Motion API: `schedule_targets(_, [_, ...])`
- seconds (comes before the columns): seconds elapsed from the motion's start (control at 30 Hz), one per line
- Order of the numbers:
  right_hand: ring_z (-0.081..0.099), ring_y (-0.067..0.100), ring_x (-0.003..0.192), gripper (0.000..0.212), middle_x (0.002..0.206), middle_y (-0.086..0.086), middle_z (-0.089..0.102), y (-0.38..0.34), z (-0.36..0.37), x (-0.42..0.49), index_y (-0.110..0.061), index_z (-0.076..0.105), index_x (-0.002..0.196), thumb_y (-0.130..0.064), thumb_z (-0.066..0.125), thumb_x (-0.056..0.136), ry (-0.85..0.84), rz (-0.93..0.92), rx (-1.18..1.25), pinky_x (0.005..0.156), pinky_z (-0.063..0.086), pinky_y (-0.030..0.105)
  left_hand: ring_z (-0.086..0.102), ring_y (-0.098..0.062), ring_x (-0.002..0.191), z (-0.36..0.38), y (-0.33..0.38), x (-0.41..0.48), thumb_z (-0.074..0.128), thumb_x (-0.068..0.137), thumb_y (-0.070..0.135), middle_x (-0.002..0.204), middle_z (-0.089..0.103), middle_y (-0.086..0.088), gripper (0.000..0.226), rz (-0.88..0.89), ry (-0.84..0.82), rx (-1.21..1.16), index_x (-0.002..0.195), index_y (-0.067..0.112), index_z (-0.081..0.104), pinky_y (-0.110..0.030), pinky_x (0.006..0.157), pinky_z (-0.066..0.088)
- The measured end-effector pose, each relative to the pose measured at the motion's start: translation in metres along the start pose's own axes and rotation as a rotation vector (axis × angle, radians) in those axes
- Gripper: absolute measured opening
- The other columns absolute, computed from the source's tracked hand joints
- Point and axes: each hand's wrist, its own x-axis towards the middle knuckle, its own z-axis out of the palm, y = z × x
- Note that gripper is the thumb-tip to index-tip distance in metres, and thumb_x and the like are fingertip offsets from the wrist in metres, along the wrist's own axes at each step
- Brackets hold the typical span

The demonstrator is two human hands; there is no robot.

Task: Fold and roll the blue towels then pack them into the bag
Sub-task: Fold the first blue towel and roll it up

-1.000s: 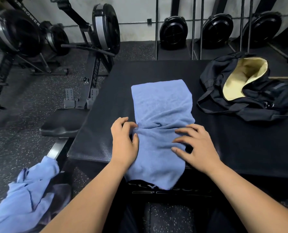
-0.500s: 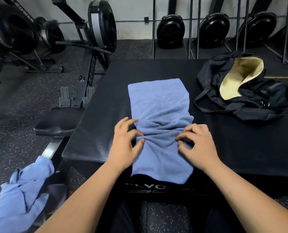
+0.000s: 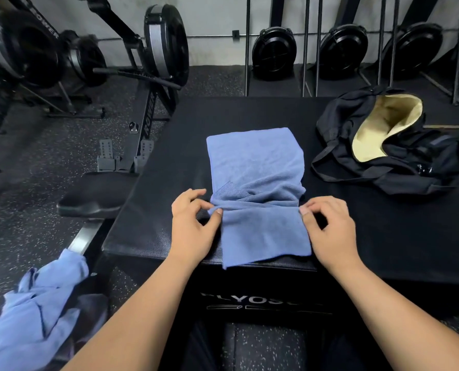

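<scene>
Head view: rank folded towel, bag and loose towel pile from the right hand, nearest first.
1. Folded towel, its right edge pinched by the right hand.
2. Bag, ahead and to the right.
3. Loose towel pile, low on the far left.

Bare left hand (image 3: pixel 193 226); bare right hand (image 3: pixel 330 232)
</scene>
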Motion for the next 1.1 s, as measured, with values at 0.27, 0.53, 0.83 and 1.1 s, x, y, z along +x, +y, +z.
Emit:
schedule_targets(0.27, [0.050, 0.014, 0.094, 0.023, 0.087, -0.017, 0.057, 0.001, 0.007, -0.001, -0.032, 0.068, 0.072, -0.040, 0.086, 0.082, -0.152, -0.012, -0.083, 0.083, 0.047, 0.037, 0.035, -0.024, 0.140, 0.006, 0.010, -0.007, 0.070, 0.081, -0.005, 0.143, 0.050, 0.003, 0.028, 0.306, -0.101, 0.120, 0.087, 0.022, 0.071, -0.037, 0.108, 0.042])
schedule_targets(0.53, [0.043, 0.017, 0.113, 0.042, 0.113, -0.017, 0.054, 0.000, 0.005, -0.003, -0.035, 0.078, 0.118, -0.035, 0.050, 0.087, -0.303, -0.134, -0.133, 0.099, 0.042, 0.051, 0.016, -0.033, 0.159, -0.001, 0.014, -0.010, 0.082, 0.074, 0.042, 0.161, 0.040, -0.003, 0.040, 0.536, -0.485, 0.302, 0.106, 0.024, 0.067, -0.049, 0.127, 0.021])
schedule_targets(0.83, [0.044, 0.020, 0.105, 0.031, 0.101, -0.011, 0.054, 0.008, 0.010, 0.000, -0.021, 0.078, 0.091, -0.050, 0.066, 0.091, -0.198, -0.038, -0.131, 0.094, 0.045, 0.040, 0.026, -0.022, 0.153, 0.001, 0.004, -0.003, 0.075, 0.097, 0.026, 0.149, 0.054, 0.009, 0.013, 0.286, -0.229, 0.089, 0.084, 0.022, 0.072, -0.026, 0.123, 0.020])
schedule_targets(1.1, [0.046, 0.012, 0.101, 0.017, 0.097, -0.015, 0.053, -0.001, 0.006, 0.002, -0.032, 0.071, 0.082, -0.037, 0.086, 0.082, -0.130, 0.100, -0.098, 0.084, 0.037, 0.012, 0.035, -0.013, 0.144, 0.008, 0.003, 0.003, 0.083, 0.089, 0.021, 0.135, 0.059, 0.009, 0.014, 0.071, -0.071, 0.047, 0.090, 0.026, 0.071, -0.014, 0.115, 0.024])
